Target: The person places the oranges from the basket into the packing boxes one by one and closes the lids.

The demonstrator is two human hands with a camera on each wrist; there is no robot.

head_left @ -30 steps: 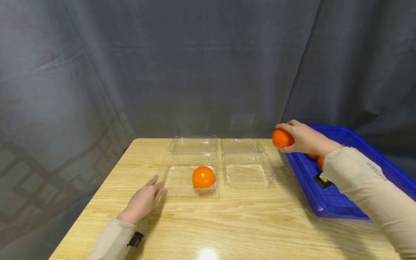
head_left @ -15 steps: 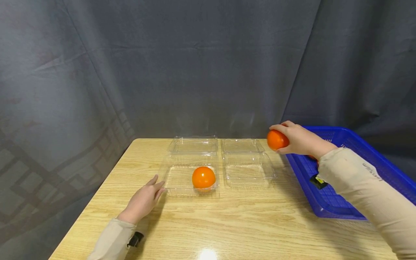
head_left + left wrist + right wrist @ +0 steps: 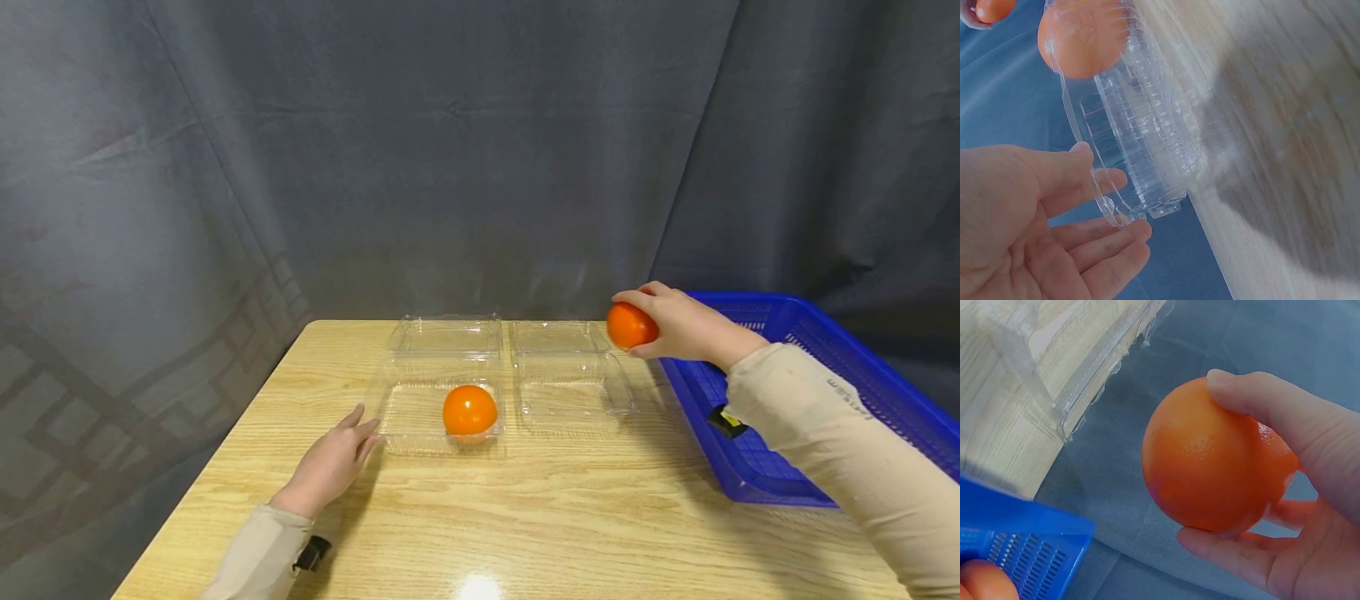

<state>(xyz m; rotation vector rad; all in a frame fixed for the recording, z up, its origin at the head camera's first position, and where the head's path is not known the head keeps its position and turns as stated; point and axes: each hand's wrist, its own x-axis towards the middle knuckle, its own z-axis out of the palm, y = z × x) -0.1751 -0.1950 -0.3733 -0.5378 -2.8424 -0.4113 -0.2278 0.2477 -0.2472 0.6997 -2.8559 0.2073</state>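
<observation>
In the head view my right hand (image 3: 686,323) grips an orange (image 3: 632,326) in the air, to the left of the blue basket. The right wrist view shows thumb and fingers curled round that orange (image 3: 1204,456). My left hand (image 3: 330,462) is at the left edge of an open clear plastic clamshell box (image 3: 420,408), its fingers mostly straight. Close up, the left thumb and fingertips touch the box rim (image 3: 1094,178) near a corner. Another orange (image 3: 470,411) sits in the right part of this box, seen through the plastic in the left wrist view (image 3: 1082,40).
A second open clamshell box (image 3: 566,396) stands just right of the first, both lids (image 3: 446,336) laid back. The blue basket (image 3: 720,454) is at the table's right side; the right wrist view shows orange fruit (image 3: 988,581) inside it. A grey curtain (image 3: 480,167) hangs behind.
My right hand has moved left with the orange, away from over the basket towards the right-hand box. The left hand and the boxes have stayed where they were.
</observation>
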